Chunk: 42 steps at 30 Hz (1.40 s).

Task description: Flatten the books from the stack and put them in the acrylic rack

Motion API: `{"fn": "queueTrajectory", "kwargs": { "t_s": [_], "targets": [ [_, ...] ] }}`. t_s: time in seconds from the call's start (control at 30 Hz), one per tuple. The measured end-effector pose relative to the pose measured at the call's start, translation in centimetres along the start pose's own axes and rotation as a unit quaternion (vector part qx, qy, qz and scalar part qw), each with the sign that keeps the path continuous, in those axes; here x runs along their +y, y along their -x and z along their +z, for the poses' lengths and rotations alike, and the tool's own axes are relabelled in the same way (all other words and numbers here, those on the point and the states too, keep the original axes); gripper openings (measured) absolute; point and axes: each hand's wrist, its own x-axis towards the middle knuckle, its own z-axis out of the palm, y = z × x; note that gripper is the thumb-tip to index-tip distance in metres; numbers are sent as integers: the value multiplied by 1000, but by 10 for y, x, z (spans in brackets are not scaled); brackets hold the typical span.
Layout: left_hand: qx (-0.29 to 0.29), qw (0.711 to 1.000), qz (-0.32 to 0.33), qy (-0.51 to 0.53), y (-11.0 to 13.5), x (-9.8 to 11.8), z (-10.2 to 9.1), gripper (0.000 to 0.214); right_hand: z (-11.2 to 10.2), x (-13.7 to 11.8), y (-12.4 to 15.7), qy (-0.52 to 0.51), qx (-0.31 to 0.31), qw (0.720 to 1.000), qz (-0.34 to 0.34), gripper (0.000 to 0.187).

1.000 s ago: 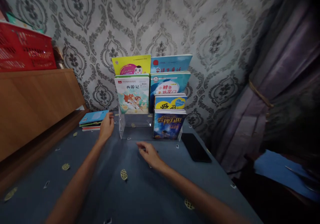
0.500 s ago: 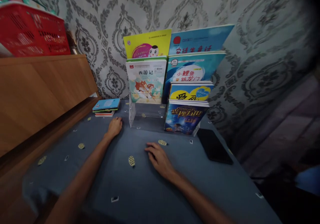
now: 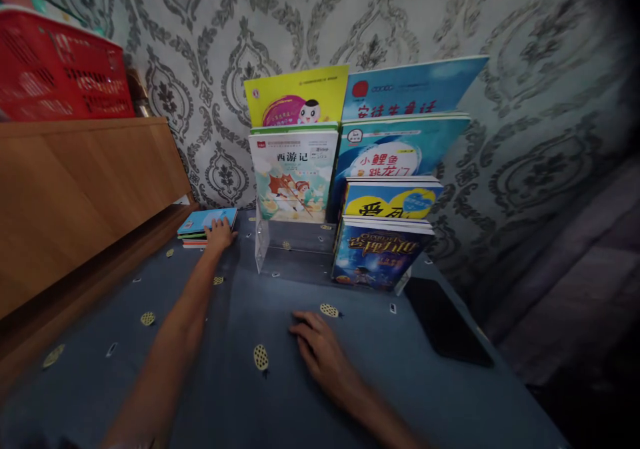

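At the back left of the cloth lies a small stack of books (image 3: 197,222) with a light blue cover on top. My left hand (image 3: 220,235) rests at its right edge, fingers spread over the top book; its thumb side is hard to make out. In the middle of the table my right hand (image 3: 323,352) lies on the cloth, loosely curved with fingers apart and nothing in it. Ahead of it stands a clear book rack (image 3: 261,245). A white-covered book (image 3: 295,179) leans in its left half, and a dark blue book (image 3: 375,252) is front right.
Behind these, a yellow book (image 3: 280,95), a teal book (image 3: 425,142) and a blue book (image 3: 420,89) stand in tiers. A black flat tablet-like object (image 3: 447,322) lies at right. A wooden cabinet (image 3: 85,195) borders the left, with a red basket (image 3: 95,75) on it.
My left hand has moved forward and left from the bare cloth onto the stack of books. The right hand stays on the cloth. The view has shifted slightly.
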Motion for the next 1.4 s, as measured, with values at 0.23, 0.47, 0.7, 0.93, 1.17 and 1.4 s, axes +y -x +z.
{"fn": "queueTrajectory", "kwargs": {
  "t_s": [0.23, 0.47, 0.7, 0.93, 1.17, 1.4],
  "targets": [
    [16, 996, 76, -39, 3, -16, 1, 64, -4, -3, -4, -17, -18, 999, 21, 30],
    [-4, 991, 102, -82, 5, -35, -13, 44, -10, -11, -6, -23, -33, 999, 35, 30],
    [-5, 988, 128, -89, 28, -44, -22, 37, -8, -7, -6, -24, -41, 998, 30, 30],
    [-6, 984, 155, -90, 74, -50, -21, 35, -7, -6, -8, -19, -41, 999, 18, 30],
    [-28, 976, 201, -76, 139, -55, -14, 30, -6, -8, -6, -3, -35, 999, 12, 31],
    [-77, 959, 272, -9, 192, -69, -38, 30, -2, -6, -6, 11, -38, 999, 9, 31]
  ]
}}
